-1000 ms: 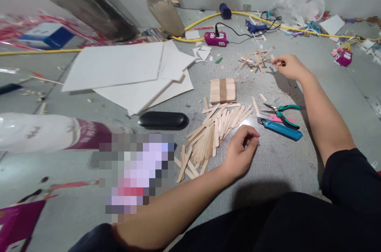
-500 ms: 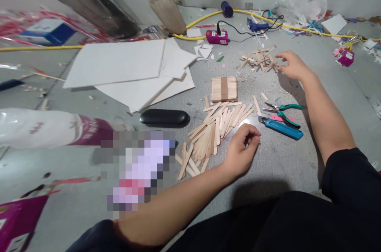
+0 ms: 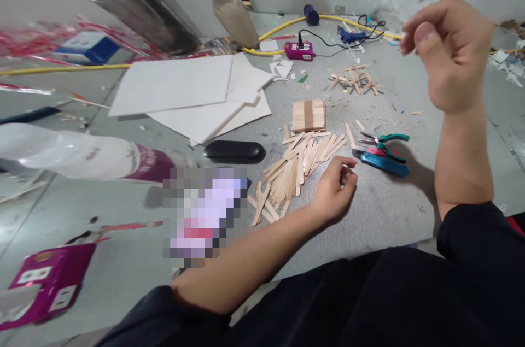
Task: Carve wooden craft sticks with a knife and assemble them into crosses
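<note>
My left hand (image 3: 334,191) rests on the grey floor beside a loose pile of wooden craft sticks (image 3: 297,169), fingers curled in, nothing visible in them. My right hand (image 3: 449,49) is raised in the air close to the camera, fingers curled loosely, thumb out, holding nothing I can see. A taped bundle of sticks (image 3: 308,115) lies behind the pile. A blue utility knife (image 3: 383,163) and green-handled pliers (image 3: 388,142) lie to the right of my left hand. Glued stick pieces (image 3: 356,79) lie farther back.
White boards (image 3: 192,90) are stacked at the left, a black case (image 3: 234,151) in front of them. A magenta power strip (image 3: 299,51), blue glue gun (image 3: 348,36) and yellow cable (image 3: 283,27) lie at the back. A white bottle (image 3: 77,156) and magenta box (image 3: 45,284) sit near left.
My right hand left the glued stick pieces on the floor and rose up toward the camera. My left hand stayed in place. The view shifted slightly.
</note>
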